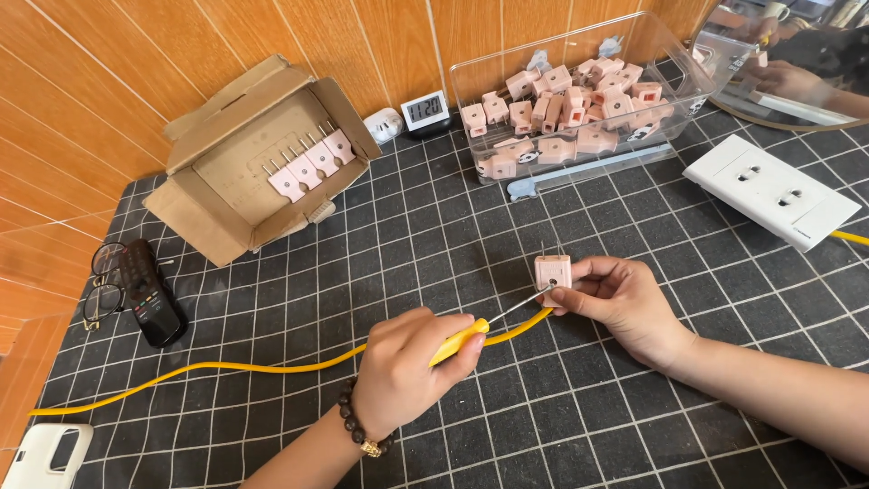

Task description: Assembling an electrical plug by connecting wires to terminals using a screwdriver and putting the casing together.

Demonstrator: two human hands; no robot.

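Note:
My right hand [615, 303] pinches a small pink plug [552, 271] just above the black grid mat [561, 407]. My left hand [412, 367] grips a yellow-handled screwdriver [462, 340] whose metal tip touches the side of the plug. A yellow cable [226, 369] runs from the plug leftward across the mat, passing under my left hand. A beaded bracelet circles my left wrist.
An open cardboard box [226, 181] with several pink plugs stands back left. A clear plastic bin [579, 100] full of pink plugs sits at the back. A white outlet strip [769, 190] lies at right, a small clock [425, 110] by the wall, remote [149, 290], glasses [104, 285] and phone [45, 457] left.

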